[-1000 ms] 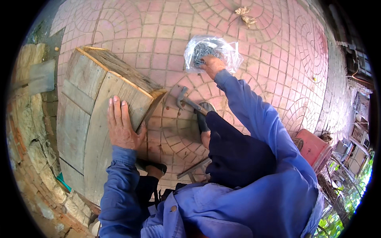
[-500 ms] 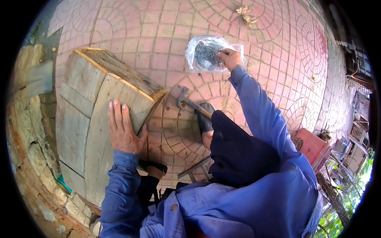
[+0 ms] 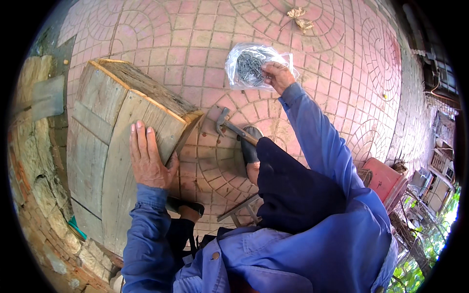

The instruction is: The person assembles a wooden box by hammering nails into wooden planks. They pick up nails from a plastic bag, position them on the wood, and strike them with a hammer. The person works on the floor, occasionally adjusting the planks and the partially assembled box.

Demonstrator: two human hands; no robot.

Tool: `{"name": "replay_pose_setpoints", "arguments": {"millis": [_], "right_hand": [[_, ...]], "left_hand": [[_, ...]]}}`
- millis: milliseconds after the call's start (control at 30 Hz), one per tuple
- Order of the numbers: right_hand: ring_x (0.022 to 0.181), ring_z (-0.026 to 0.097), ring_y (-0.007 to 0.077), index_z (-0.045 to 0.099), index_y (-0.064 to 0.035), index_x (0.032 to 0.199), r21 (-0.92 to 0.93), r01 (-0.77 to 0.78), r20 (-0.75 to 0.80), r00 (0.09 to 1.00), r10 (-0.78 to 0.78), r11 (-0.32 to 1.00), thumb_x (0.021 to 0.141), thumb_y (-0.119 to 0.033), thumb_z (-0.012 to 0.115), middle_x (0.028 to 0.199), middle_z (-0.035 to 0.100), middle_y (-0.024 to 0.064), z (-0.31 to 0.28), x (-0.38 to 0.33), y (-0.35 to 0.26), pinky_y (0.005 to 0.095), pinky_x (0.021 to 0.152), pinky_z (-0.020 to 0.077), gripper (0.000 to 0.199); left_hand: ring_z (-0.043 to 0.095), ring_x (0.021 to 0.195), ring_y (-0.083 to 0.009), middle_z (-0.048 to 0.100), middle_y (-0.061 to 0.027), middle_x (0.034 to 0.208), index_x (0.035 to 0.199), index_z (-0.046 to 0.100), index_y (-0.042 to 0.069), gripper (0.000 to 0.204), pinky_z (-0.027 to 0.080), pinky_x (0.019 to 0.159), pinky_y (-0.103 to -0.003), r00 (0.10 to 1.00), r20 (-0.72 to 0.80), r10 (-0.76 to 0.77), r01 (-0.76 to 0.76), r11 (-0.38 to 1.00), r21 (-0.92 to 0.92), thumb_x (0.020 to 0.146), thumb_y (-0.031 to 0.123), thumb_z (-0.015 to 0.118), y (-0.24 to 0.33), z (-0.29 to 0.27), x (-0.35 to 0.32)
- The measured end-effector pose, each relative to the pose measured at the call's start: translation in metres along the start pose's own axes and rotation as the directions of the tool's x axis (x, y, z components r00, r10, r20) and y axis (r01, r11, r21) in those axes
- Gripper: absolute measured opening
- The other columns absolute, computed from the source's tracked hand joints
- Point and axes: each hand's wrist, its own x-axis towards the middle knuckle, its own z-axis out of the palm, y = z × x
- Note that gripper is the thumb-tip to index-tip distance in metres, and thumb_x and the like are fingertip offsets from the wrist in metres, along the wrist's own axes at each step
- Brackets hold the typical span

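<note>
My left hand [image 3: 148, 157] lies flat on the planks of a weathered wooden box [image 3: 97, 146], fingers stretched out and the thumb by its near right edge. Farther off, a clear plastic bag [image 3: 233, 68] sits opened on the paving, holding a heap of grey nails [image 3: 249, 68]. At the right side of that heap is my right hand [image 3: 278, 77], its fingers bent together; whatever is between the fingertips is too small to make out. A claw hammer [image 3: 234, 128] rests between the box and my right leg, metal head toward the box, part of its handle hidden by dark cloth.
Pink patterned paving [image 3: 195, 29] spreads around me. A rough stone and brick edge [image 3: 49, 195] runs along the left. A red container [image 3: 383, 180] stands at the right, and a small metal frame [image 3: 239, 211] is near my feet. Dry leaves [image 3: 300, 19] lie far ahead.
My right hand has shifted slightly left and nearer to me at the nails, its fingers more turned over. My left hand stays flat on the box.
</note>
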Motion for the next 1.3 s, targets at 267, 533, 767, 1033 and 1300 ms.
{"name": "replay_pose_setpoints", "arguments": {"millis": [267,533,767,1033,1300], "right_hand": [[0.090,0.070,0.0184,0.067,-0.0059,0.093,-0.022,0.000,-0.089,0.996,-0.002,1.000,0.089,-0.006,0.072,0.093,0.072,0.0066,-0.008,-0.004,-0.004,0.0317,0.064,0.0551,0.007],[0.083,0.073,0.0220,0.067,-0.0011,0.092,0.028,0.060,-0.030,0.998,-0.059,0.998,0.089,-0.001,0.071,0.092,0.072,0.0117,-0.009,-0.010,-0.012,0.0307,0.058,0.0595,0.005],[0.074,0.072,0.0203,0.069,0.0032,0.098,-0.100,0.095,-0.088,0.991,-0.104,0.990,0.088,0.002,0.070,0.087,0.072,0.0128,-0.013,-0.007,-0.013,0.0303,0.060,0.0615,0.010],[0.093,0.068,0.0328,0.073,-0.0078,0.102,-0.952,0.301,0.243,0.851,-0.466,0.053,0.087,-0.025,0.069,0.100,0.071,0.0147,-0.006,-0.026,-0.018,0.0410,0.078,0.0541,0.023],[0.051,0.066,0.0223,0.073,0.0020,0.082,-0.880,-0.226,-0.256,0.966,-0.018,0.417,0.088,-0.038,0.071,0.059,0.067,0.0118,0.012,-0.036,0.077,0.0363,0.056,0.0542,0.041]], "left_hand": [[0.025,0.148,-0.0459,0.028,-0.0241,0.159,0.150,0.031,0.000,0.096,0.025,0.120,-0.052,1.000,0.002,-0.003,0.003,1.000,0.003,0.069,0.013,0.079,0.002,-0.003,0.002],[0.024,0.148,-0.0452,0.027,-0.0239,0.160,0.150,0.032,0.000,0.095,0.025,0.120,-0.052,1.000,0.011,-0.026,0.026,1.000,0.016,0.068,0.014,0.079,0.002,-0.002,-0.002],[0.024,0.148,-0.0444,0.027,-0.0235,0.160,0.150,0.032,0.000,0.096,0.025,0.121,-0.051,0.999,0.021,-0.032,0.031,0.999,0.035,0.068,0.013,0.080,0.002,-0.002,0.000],[0.026,0.147,-0.0455,0.029,-0.0238,0.159,0.150,0.032,0.000,0.096,0.027,0.120,-0.052,1.000,0.003,-0.017,0.017,1.000,0.012,0.068,0.012,0.080,0.001,-0.001,-0.001],[0.027,0.147,-0.0465,0.030,-0.0244,0.158,0.150,0.033,0.000,0.094,0.028,0.119,-0.053,1.000,-0.014,-0.005,0.005,1.000,-0.006,0.069,0.012,0.079,0.002,0.001,0.004]]}}
